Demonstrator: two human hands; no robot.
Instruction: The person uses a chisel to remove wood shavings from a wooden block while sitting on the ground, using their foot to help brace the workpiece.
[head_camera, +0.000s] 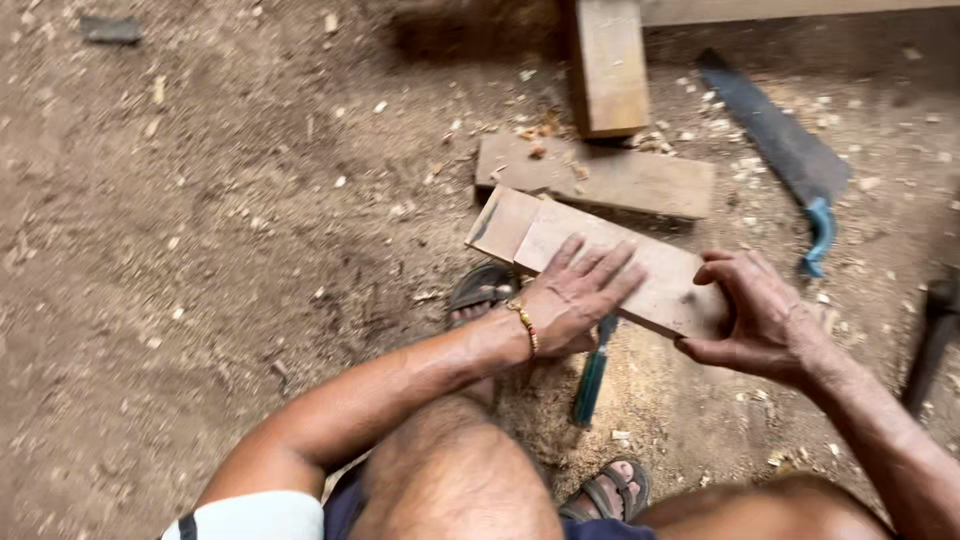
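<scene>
Wooden board (600, 262) under left hand (578, 296), right hand (762, 318) gripping its end.

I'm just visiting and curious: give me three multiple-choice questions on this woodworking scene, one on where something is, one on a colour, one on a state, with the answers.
1. Where does the hand saw lie?
A. On the ground at the upper right
B. Across the person's knee
C. Under the left hand

2. What colour is the saw's handle?
A. Red
B. Blue-green
C. White

3. How is the left hand placed on the wooden board?
A. Clenched in a fist
B. Lifted clear of it
C. Pressed flat, fingers spread

Answers:
1. A: the hand saw lies on the dirt floor among wood chips, beyond the hands.
2. B: its curved handle is blue-green.
3. C: the left hand lies flat on the wooden board, while the right hand grips the board's end.
</scene>
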